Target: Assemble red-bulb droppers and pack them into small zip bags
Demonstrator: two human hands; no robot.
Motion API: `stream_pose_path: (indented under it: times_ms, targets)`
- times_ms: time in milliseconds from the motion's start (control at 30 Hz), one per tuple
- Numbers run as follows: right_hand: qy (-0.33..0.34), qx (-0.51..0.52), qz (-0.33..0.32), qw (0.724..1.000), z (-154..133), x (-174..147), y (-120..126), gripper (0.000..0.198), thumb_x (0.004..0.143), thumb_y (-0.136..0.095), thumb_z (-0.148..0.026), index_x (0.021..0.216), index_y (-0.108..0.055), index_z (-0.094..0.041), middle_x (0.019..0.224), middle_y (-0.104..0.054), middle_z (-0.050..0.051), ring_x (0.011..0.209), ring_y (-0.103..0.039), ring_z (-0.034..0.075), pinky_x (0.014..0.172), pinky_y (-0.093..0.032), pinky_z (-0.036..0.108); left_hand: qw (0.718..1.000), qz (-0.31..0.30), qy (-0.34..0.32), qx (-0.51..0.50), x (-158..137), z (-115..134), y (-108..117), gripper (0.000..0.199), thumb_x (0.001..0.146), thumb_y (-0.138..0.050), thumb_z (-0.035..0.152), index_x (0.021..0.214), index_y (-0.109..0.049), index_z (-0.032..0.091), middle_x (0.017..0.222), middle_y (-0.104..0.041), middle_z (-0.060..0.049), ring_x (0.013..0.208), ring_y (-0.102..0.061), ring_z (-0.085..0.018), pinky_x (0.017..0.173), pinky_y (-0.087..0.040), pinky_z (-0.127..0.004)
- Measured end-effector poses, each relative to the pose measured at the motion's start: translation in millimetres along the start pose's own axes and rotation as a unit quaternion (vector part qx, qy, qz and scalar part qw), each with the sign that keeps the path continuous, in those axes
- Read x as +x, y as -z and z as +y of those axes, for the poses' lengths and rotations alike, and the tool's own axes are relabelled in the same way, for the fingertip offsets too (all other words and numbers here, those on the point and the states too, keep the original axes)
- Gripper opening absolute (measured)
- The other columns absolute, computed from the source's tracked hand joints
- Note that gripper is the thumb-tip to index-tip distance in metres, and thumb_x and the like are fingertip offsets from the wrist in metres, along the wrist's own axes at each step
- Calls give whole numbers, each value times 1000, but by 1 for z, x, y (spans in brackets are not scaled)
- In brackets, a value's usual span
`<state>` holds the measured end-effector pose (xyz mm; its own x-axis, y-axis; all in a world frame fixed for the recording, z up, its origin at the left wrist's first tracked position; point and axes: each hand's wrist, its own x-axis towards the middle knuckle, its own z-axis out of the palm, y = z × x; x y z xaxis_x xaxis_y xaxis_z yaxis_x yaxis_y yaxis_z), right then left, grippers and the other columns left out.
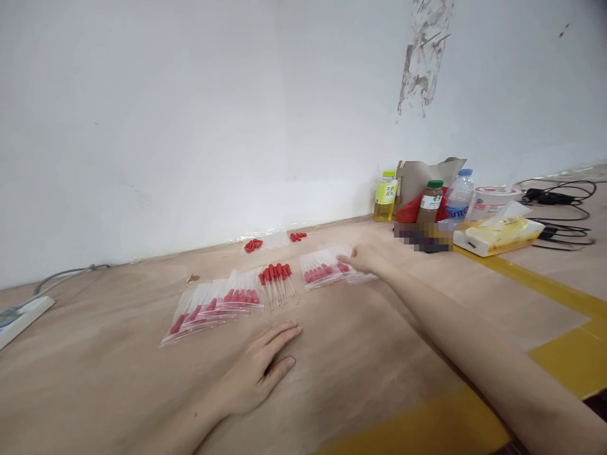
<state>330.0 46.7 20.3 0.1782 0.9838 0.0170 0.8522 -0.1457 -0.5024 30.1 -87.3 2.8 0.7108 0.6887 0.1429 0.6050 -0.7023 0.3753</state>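
My left hand lies on the brown paper with its fingers stretched out and nothing in it. My right hand reaches to the right-hand group of clear zip bags, its fingertips closed at the edge of a bag with red pieces inside. Between the two bag groups lies a row of thin, clear-stemmed droppers with red bulbs. To their left, several more zip bags overlap in a fan, red bulbs showing through the plastic. What is under my right fingers is partly hidden.
Loose red bulbs lie on clear plastic near the wall, with a second small pile beside them. At right stand a yellow-capped bottle, a green-capped bottle and a tissue pack. A power strip is at left.
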Motion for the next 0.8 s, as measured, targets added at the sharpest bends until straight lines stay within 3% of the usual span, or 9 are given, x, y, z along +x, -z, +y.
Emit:
stream_pose_path:
  times_ms: [33,100,300,433,633,733,800]
  targets:
    - [-11,-25,53,998,6,8,6,33,70,-56,-45,60,-59,-14,63,-64,10,71,-61,21,59,-43,25,1000,1,-2,0,0,0,0,40,88,-38,30,129,-35,29,134,-38,-2,120,-37,-21,99,-33,-40]
    - [-36,-40,76,996,14,23,11,27,69,-58,-40,68,-62,-14,73,-65,12,78,-61,22,62,-43,26,1000,-1,-4,1,0,-1,0,39,88,-38,30,128,-37,28,134,-38,-3,120,-37,-21,99,-33,-41]
    - [-109,-45,25,993,11,53,-2,34,47,-75,-33,73,-64,-13,77,-64,13,77,-60,26,57,-45,30,1000,1,-6,0,0,-4,-3,38,88,-38,30,126,-39,29,134,-38,-2,121,-36,-21,99,-34,-41]
    - [-138,-34,-7,990,8,63,-9,24,44,-76,-24,61,-62,-14,68,-63,11,73,-60,24,57,-46,30,1000,0,-5,1,0,-4,-2,38,89,-38,30,126,-40,28,134,-38,-3,121,-36,-21,99,-33,-39]
    - [-106,54,-4,993,10,58,2,17,58,-69,-25,55,-57,-13,57,-59,5,59,-58,18,52,-45,28,1000,3,-3,0,0,-5,-3,38,88,-39,29,126,-40,29,134,-39,-2,121,-37,-21,99,-33,-40]
    - [-55,93,55,993,6,47,24,11,70,-57,-21,64,-56,-12,64,-60,8,60,-57,16,54,-43,26,1000,-4,-4,5,-1,-4,-3,38,89,-38,29,127,-38,29,134,-38,-2,121,-36,-21,99,-33,-40]
    - [-19,97,112,989,-2,32,36,8,75,-50,-19,75,-55,-12,77,-61,10,71,-57,17,60,-42,26,1000,5,-2,5,-1,-3,-3,42,88,-38,30,130,-32,29,135,-35,-3,121,-35,-22,100,-33,-40]
